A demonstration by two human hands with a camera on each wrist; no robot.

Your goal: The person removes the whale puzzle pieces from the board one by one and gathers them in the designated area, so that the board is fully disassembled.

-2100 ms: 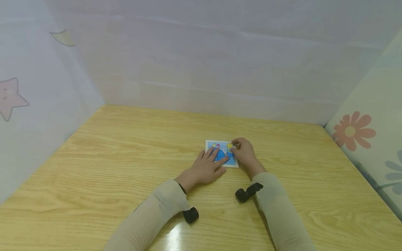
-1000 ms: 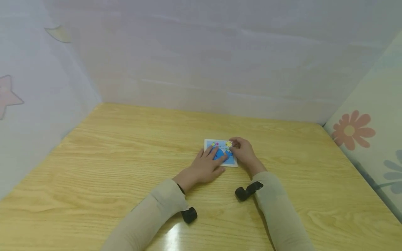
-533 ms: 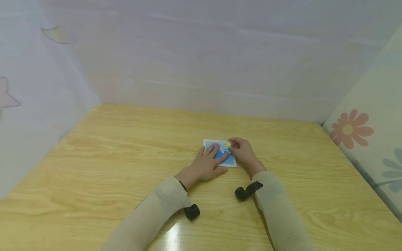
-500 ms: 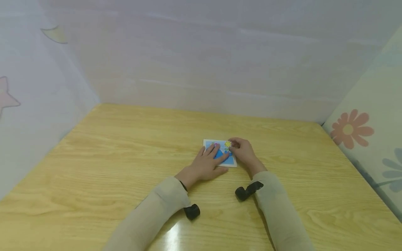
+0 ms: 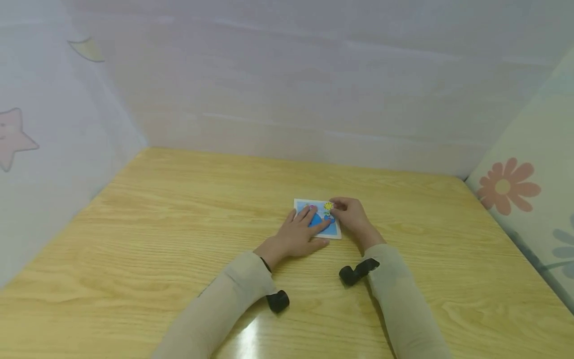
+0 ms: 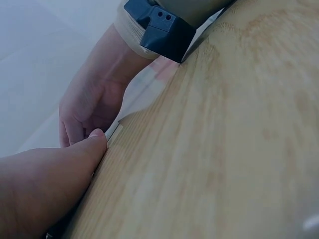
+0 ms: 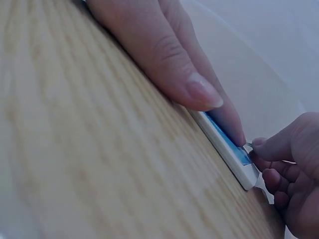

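A small flat picture board (image 5: 336,236) with a white border and a blue whale lies on the table. My left hand (image 5: 298,237) rests on it with fingers spread, hiding much of the whale; its thumb lies by the near edge. At the right side, my right hand (image 5: 354,217) pinches a thin puzzle piece beside the yellow sun (image 5: 329,206). In the right wrist view the thumb and forefinger of the right hand (image 7: 299,172) meet at this piece, just above the corner of the board (image 7: 227,152). Most of the piece is hidden.
The board lies on a wooden table (image 5: 179,214). Pale cloth walls (image 5: 287,89) rise behind and at both sides, printed with a star (image 5: 15,139) and flowers (image 5: 504,186). Each wrist wears a black camera, the left one (image 5: 278,301) close to the table.
My left hand has shifted slightly to the right and forward over the board, covering more of the pink swirl. The right hand has stayed nearly in place at the right edge.
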